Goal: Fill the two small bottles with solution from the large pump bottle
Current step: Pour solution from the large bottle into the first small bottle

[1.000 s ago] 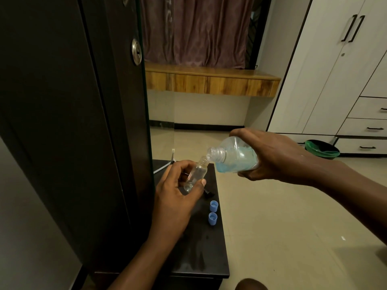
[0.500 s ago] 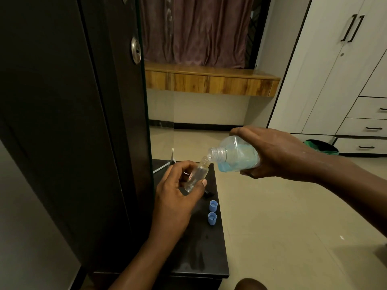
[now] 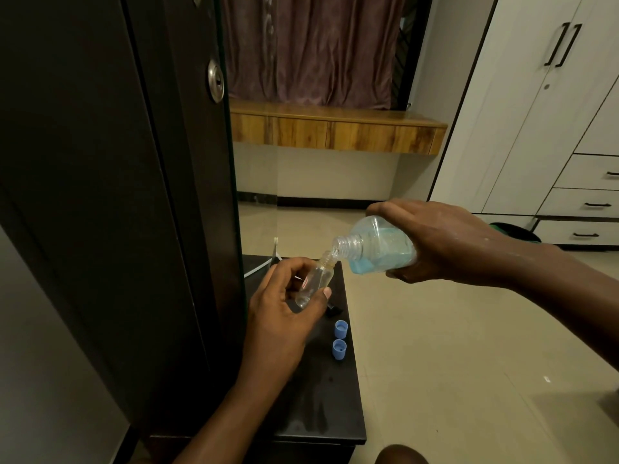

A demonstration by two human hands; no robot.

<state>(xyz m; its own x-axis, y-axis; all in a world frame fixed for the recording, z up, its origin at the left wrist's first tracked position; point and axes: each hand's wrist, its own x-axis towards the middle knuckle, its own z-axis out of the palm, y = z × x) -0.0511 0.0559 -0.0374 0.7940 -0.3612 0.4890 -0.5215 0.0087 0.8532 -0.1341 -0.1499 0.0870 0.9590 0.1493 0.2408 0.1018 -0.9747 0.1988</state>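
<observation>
Your hands work over a narrow dark counter (image 3: 318,413) whose right edge drops straight to the open tiled floor (image 3: 452,346), so there is plenty of free room on the side of your right hand (image 3: 445,244) and almost none on the other: a tall dark cabinet (image 3: 100,195) stands hard against the counter's left edge, just beside your left hand (image 3: 284,316), with its mirror edge running up past your knuckles. The counter's near edge lies below your left forearm, and a white wardrobe (image 3: 536,112) stands well beyond your right wrist. Your left hand is curled around a small bottle (image 3: 315,283), thumb across the lower body and fingers behind it, holding it tilted with its open neck up and toward the right; it looks clear and close to empty. Your right hand is wrapped firmly around the large bottle (image 3: 378,247), its pump off, tipped nearly on its side so that its threaded mouth points down and left and meets the small bottle's neck. Blue solution (image 3: 365,264) pools along the lower side of the large bottle. Two blue caps (image 3: 340,339) stand on the counter just right of and below your left hand, near the counter's right edge, one close behind the other.
</observation>
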